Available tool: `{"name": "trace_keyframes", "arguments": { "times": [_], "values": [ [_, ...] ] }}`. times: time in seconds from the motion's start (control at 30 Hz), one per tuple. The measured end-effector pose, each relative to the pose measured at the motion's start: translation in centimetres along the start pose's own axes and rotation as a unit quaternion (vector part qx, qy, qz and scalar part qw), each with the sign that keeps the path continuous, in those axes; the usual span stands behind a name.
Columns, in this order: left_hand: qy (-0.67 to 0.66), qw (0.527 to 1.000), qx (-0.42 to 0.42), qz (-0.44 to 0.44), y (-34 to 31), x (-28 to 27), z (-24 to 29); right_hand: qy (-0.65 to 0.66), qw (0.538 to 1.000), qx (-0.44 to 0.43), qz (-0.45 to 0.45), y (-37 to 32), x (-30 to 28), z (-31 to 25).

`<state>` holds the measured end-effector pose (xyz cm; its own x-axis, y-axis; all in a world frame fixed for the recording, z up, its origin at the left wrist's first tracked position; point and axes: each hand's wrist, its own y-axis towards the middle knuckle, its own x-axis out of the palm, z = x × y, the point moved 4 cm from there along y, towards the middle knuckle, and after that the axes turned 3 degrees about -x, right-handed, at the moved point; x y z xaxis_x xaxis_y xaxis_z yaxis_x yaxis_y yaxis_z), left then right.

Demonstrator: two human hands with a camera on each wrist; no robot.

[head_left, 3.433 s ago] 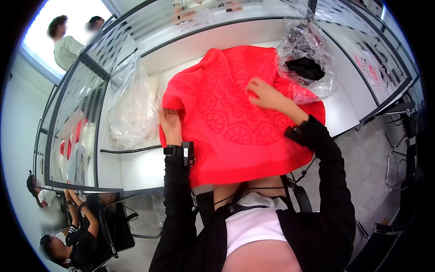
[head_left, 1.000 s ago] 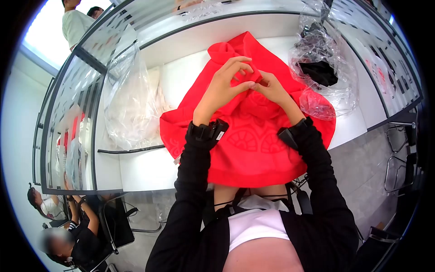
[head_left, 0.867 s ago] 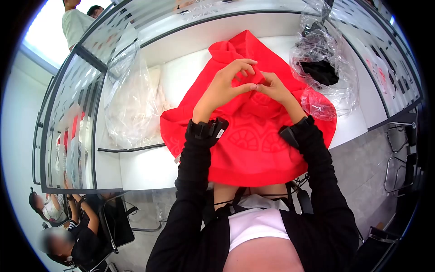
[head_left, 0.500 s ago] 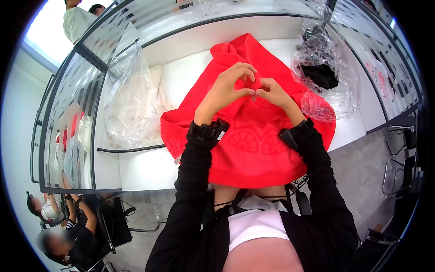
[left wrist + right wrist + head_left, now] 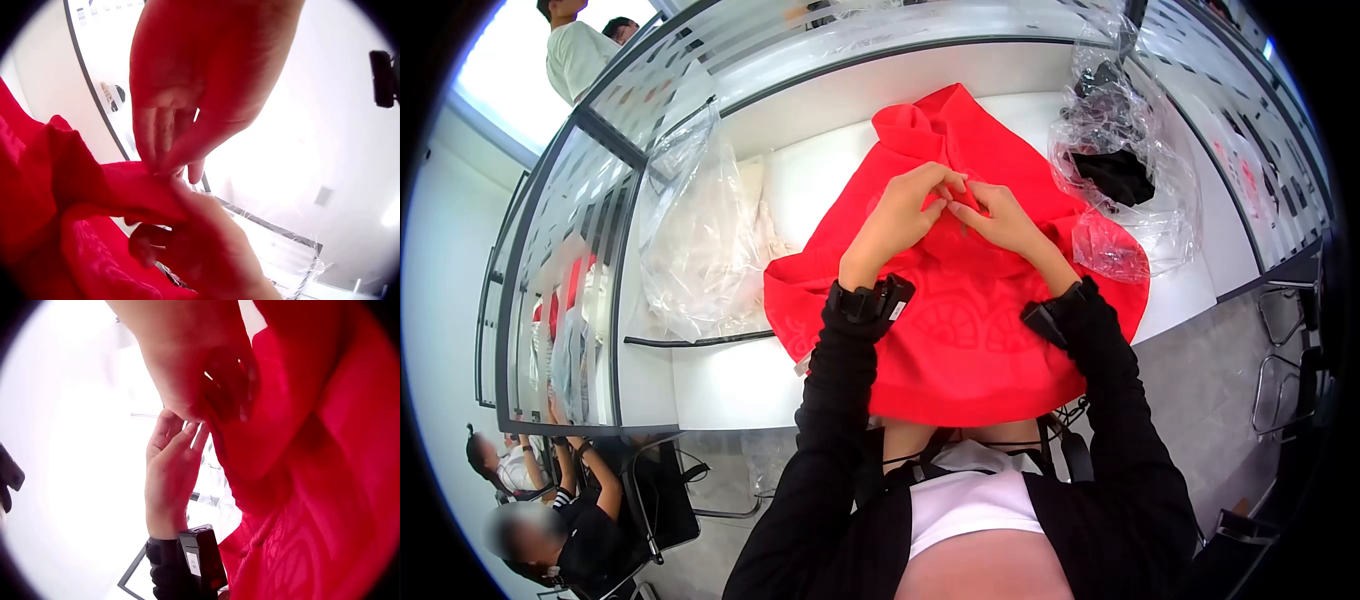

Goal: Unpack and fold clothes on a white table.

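Note:
A red garment (image 5: 970, 375) with a tonal pattern of round motifs lies over the table and hangs past its front edge. Its far part is gathered into folds. Above its upper middle my left hand (image 5: 900, 215) and right hand (image 5: 1012, 225) meet fingertip to fingertip, pinching a raised fold. In the left wrist view, the left hand (image 5: 206, 69) comes down from above onto a narrow strip of the red cloth (image 5: 137, 190), while the right hand (image 5: 215, 247) holds that strip from below. The right wrist view shows the left hand's fingers (image 5: 175, 440) close against the right hand (image 5: 187, 362).
A clear plastic bag (image 5: 700, 240) with pale cloth stands on the left of the white table (image 5: 730, 390), a black strip (image 5: 700, 341) before it. Another clear bag with black cloth (image 5: 1115, 177) lies at the right. Framed panels (image 5: 565, 300) enclose the table; people sit beyond.
Earlier the left hand was at the garment's left edge and the right hovered over its middle. Both have since met on a fold, and the cloth has bunched. Lately the fingers have shifted slightly along it.

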<state>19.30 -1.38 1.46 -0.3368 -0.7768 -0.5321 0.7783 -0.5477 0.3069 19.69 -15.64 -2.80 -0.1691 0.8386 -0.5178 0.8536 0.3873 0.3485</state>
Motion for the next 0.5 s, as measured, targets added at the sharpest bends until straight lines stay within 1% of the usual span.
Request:
{"name": "trace_keyframes", "arguments": {
  "times": [0.07,0.17,0.27,0.3,0.4,0.43,0.5],
  "values": [
    [-0.002,0.999,-0.034,-0.007,-0.1,0.0,-0.1,-0.022,0.995,-0.080,0.051,0.1,0.0,0.9],
    [0.048,0.998,0.027,0.015,0.0,0.0,-0.3,-0.035,0.992,-0.100,0.063,0.4,-0.2,2.2],
    [0.082,0.992,0.056,0.073,-0.1,-0.7,-0.4,0.050,0.989,-0.115,0.078,0.2,-0.8,2.2],
    [0.099,0.992,0.008,0.072,0.0,-1.0,-1.0,0.150,0.982,-0.085,0.070,0.1,-1.0,2.1],
    [0.050,0.985,-0.092,0.139,-0.4,-2.0,-2.4,0.326,0.940,-0.098,-0.024,0.0,-1.4,-0.3],
    [0.035,0.983,-0.100,0.148,-0.4,-2.3,-2.9,0.320,0.940,-0.112,-0.038,0.1,-1.1,-0.1],
    [-0.016,0.977,-0.132,0.165,-0.6,-2.8,-3.7,0.367,0.914,-0.081,-0.155,-0.4,-0.7,0.1]
  ]
}}
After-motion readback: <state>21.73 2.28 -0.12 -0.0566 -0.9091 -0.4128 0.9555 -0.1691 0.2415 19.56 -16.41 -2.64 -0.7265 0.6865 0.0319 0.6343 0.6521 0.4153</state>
